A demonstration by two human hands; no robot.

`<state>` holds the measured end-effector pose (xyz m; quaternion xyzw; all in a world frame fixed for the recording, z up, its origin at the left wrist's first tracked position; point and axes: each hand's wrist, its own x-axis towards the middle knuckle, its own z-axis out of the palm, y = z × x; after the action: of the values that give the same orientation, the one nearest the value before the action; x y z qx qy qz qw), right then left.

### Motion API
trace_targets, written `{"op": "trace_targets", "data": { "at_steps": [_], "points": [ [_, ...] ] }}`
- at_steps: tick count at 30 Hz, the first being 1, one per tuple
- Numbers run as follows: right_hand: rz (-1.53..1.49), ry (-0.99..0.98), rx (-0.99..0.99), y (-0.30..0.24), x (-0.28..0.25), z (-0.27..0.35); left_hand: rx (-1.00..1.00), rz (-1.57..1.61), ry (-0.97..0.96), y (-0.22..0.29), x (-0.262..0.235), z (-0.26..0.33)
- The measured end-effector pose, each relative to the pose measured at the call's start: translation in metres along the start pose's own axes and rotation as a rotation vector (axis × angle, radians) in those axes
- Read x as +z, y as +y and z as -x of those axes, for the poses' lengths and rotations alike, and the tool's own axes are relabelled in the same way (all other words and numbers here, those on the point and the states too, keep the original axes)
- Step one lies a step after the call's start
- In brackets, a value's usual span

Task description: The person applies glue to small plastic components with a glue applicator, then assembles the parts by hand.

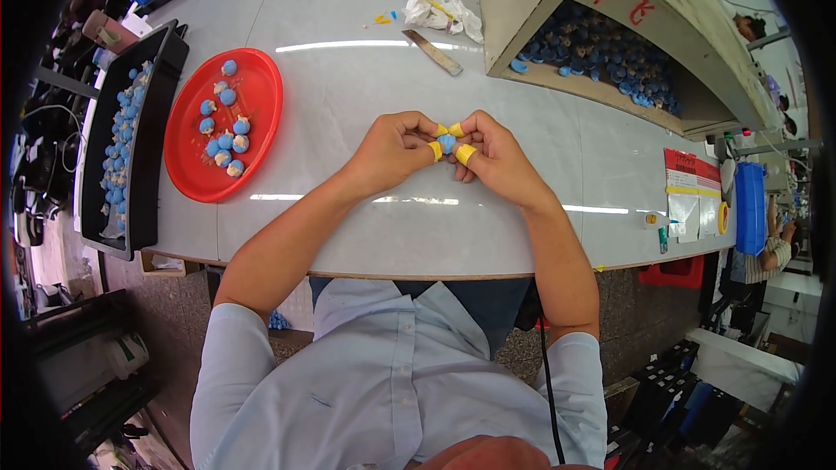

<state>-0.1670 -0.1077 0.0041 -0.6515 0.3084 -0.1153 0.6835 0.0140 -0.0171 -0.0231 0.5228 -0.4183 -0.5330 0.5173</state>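
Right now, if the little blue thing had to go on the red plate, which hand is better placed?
Probably the left hand: the red plate lies on that side. Both hands pinch the small blue piece, but the right hand is farther from the plate.

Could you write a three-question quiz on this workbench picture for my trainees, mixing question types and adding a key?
1. True or false: the black bin stands to the left of the round red tray.
2. Multiple choice: the finger wraps are A) green, B) yellow, C) black.
3. Short answer: what do the left grip and the right grip hold between them?

Key:
1. True
2. B
3. A small light-blue piece
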Motion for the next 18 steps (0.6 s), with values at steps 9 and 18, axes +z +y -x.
{"op": "trace_targets", "data": {
  "at_steps": [9,18],
  "points": [
    [-0.035,-0.034,-0.004,0.0001,-0.0025,0.0004,-0.043,0.055,-0.008,0.0056,0.0001,0.0014],
    [-0.004,-0.015,0.015,-0.0023,0.0014,0.0033,-0.049,0.017,-0.011,0.0094,0.0019,0.0044]
  ]
}}
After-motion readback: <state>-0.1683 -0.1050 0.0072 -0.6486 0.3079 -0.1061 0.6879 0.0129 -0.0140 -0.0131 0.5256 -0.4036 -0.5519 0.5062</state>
